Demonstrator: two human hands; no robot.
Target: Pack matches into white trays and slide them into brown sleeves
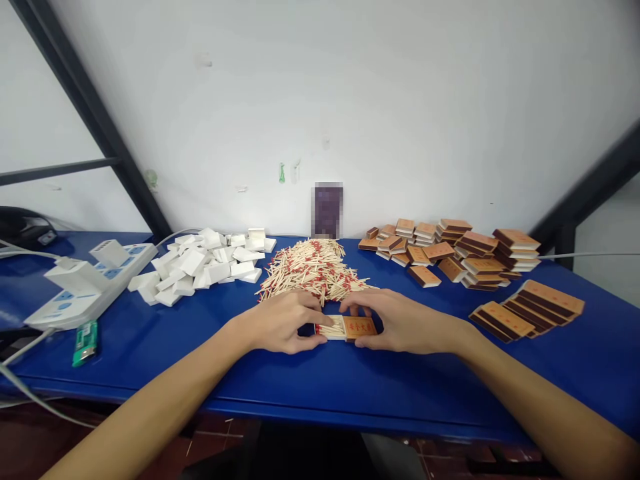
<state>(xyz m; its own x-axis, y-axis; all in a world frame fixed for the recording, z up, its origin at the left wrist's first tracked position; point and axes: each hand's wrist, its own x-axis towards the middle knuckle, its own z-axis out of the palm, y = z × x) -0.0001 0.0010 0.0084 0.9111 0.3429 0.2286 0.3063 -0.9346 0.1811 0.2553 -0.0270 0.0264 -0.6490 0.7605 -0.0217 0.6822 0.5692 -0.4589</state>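
Between my hands a matchbox lies partly open on the blue table. Its white inner tray (336, 336) holds red-tipped matches (330, 327) and sticks out leftward from the orange-brown sleeve (361, 327). My left hand (290, 323) grips the tray's left end, thumb at the near side and fingers over the far side. With thumb and fingers, my right hand (400, 322) holds the sleeve around its right end. Just behind both hands rises a large heap of loose matches (313, 267).
White empty trays (200, 263) are piled at left, near a power strip (95, 283) with plugs and a green lighter (85, 343). Stacked matchboxes (480, 267) stand at right, with flat sleeves (527, 310) fanned in front. A dark upright card (328, 210) leans at the wall.
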